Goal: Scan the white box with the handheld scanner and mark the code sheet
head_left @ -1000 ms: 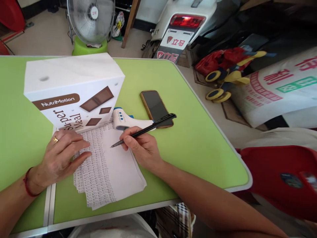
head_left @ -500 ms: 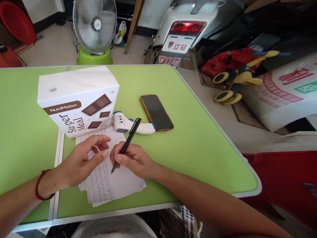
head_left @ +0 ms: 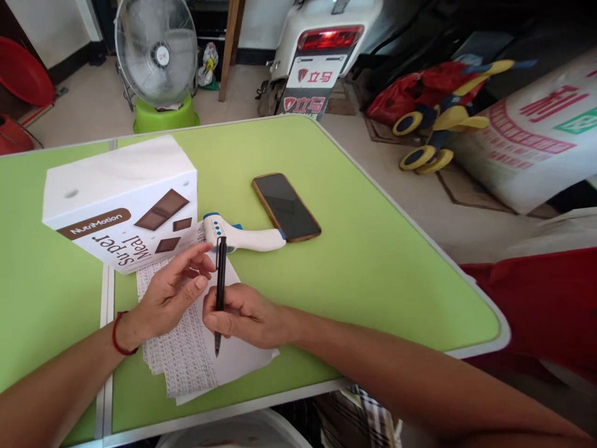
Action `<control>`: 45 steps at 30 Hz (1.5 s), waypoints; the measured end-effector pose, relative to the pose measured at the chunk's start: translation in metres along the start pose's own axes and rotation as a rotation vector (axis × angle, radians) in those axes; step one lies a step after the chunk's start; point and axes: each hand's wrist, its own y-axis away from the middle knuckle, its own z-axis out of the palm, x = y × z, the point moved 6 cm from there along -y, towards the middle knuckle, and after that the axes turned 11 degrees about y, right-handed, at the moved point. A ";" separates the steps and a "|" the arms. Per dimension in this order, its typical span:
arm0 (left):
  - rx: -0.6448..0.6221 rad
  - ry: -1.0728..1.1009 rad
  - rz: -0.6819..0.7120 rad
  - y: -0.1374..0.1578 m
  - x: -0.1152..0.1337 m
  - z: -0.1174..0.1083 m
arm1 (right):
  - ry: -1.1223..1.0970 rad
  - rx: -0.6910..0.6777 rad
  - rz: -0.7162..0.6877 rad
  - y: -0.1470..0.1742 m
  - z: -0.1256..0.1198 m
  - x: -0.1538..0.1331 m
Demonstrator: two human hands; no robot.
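Observation:
My right hand (head_left: 245, 316) grips a black pen (head_left: 219, 292), held nearly upright with its tip pointing down toward me over a stack of written paper sheets (head_left: 186, 358). My left hand (head_left: 172, 292) hovers just left of the pen, fingers apart, its fingertips close to the pen's cap end. The sheets lie on the green table (head_left: 373, 261), partly under a white NutriMotion box (head_left: 116, 199). A white and blue infrared thermometer (head_left: 245, 236) lies just beyond my hands.
A dark phone (head_left: 286, 206) lies face up right of the thermometer. On the floor beyond the table stand a fan (head_left: 156, 53), a scooter's rear (head_left: 321, 56), a toy with yellow wheels (head_left: 438, 124) and a printed sack (head_left: 536, 137). Red fabric (head_left: 536, 305) is at the right.
My right hand has turned the pen from slanting right to nearly upright, tip toward me. My left hand lifted off the paper and came beside the pen. The view shifted slightly.

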 end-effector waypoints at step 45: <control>-0.850 -0.618 0.149 0.051 -0.004 0.089 | 0.532 0.736 0.049 0.001 -0.039 0.016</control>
